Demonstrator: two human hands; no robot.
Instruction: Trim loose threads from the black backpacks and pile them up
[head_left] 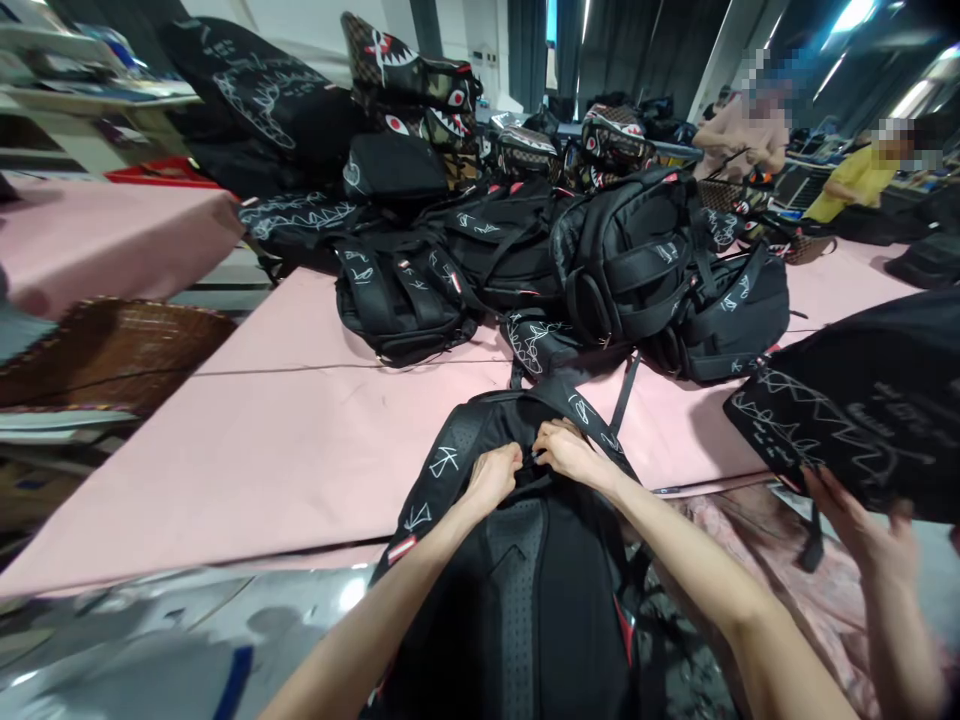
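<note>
A black backpack (480,610) lies in front of me, its padded back panel and its shoulder straps with white scribbled marks facing up. Near its top, between the straps, my left hand (495,474) is closed, the fingers pinching the fabric. Just beside it, my right hand (567,452) is closed too, pinching the same upper part of the backpack. The fingertips of both hands almost meet over a dark fold. The exact bit between them is too small and dark to make out.
Several black backpacks (630,260) are piled on the pink-covered table (300,440). At the right, another person's hands (862,530) touch a black bag (862,400) with white drawings. A brown woven basket (150,345) stands left. Two people work farther back.
</note>
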